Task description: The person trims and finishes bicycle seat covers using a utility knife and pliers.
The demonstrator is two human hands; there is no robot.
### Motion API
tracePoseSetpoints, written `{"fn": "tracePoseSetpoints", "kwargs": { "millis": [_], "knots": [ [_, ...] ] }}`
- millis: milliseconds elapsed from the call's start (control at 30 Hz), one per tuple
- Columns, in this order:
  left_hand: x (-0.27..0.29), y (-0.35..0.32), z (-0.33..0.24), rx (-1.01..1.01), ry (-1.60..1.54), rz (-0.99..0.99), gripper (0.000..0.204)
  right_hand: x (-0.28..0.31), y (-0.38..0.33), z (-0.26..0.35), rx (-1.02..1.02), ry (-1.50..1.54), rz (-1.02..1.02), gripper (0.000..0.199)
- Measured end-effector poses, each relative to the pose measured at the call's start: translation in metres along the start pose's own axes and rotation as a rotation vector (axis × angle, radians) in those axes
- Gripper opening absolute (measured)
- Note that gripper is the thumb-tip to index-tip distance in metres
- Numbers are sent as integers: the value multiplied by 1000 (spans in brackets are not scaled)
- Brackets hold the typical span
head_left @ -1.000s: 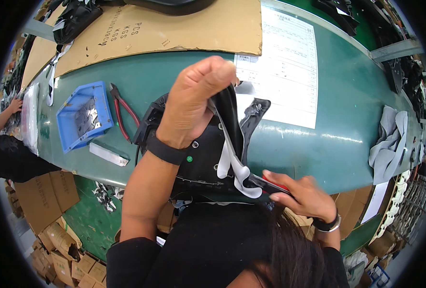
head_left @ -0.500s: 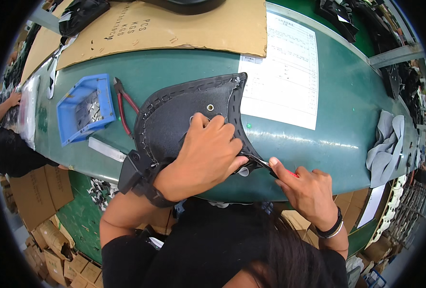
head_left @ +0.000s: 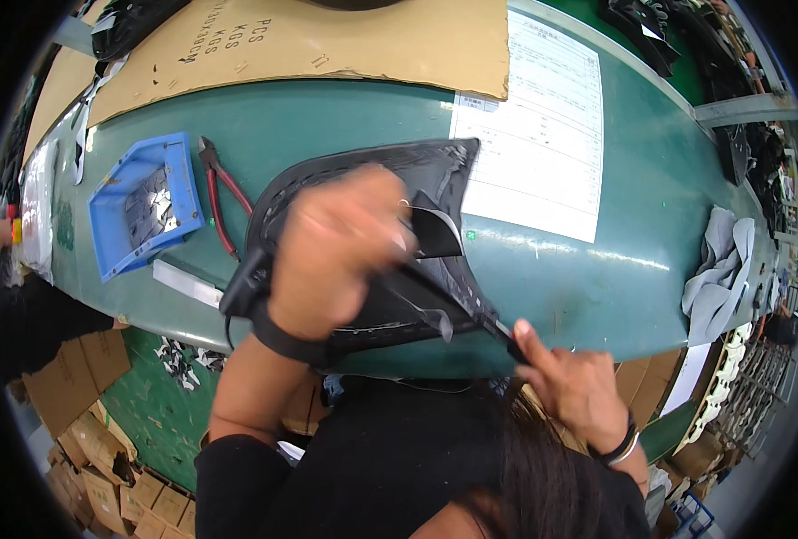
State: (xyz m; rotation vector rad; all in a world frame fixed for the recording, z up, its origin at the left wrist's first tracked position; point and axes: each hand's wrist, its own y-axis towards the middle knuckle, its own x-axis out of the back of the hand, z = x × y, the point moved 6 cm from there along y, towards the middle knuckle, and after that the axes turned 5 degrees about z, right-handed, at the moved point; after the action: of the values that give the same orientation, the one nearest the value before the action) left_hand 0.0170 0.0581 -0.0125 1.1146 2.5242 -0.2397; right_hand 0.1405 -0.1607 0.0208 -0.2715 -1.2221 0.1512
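In the head view, a curved black panel [head_left: 390,310] lies on the green table [head_left: 587,301], in front of the person and under the left hand [head_left: 345,247]. That hand is blurred, its fingers curled in around the end of a black strip [head_left: 439,289]; how firmly they grip cannot be told. The right hand [head_left: 578,391] is wrapped around the dark handle of a tool [head_left: 510,342], whose metal end meets the panel's right edge near the strip. Pliers [head_left: 215,193] with red handles lie left of the panel, just beside a blue bin [head_left: 110,235] with small grey pieces in it. A printed sheet [head_left: 542,144] lies beyond the panel, partly under cardboard [head_left: 345,45]. Grey cloth [head_left: 720,269] is at the far right.
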Motion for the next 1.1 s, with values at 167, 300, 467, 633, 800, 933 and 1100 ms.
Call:
{"fn": "tracePoseSetpoints", "kwargs": {
  "millis": [167,300,467,633,800,933,1100],
  "knots": [
    [11,8,-18,-60,377,-36,22,5,6,3,-196,5,-49,54],
    [18,2,-40,-245,1456,103,26,24,27,-15,-159,-46,-115,52],
    [5,2,-39,-42,1307,329,30,43,56,-22,-136,-96,-60,51],
    [-17,27,-25,42,-83,157,41,18,51,-2,-194,-130,67,58],
    [-6,-10,-107,-576,-752,464,32,4,22,8,-242,60,33,62],
    [14,-72,-150,-501,-508,619,33,1,13,-3,-116,291,-164,58],
    [33,-119,-15,909,618,17,47,-17,31,-47,-395,881,-177,36]
  ]
}}
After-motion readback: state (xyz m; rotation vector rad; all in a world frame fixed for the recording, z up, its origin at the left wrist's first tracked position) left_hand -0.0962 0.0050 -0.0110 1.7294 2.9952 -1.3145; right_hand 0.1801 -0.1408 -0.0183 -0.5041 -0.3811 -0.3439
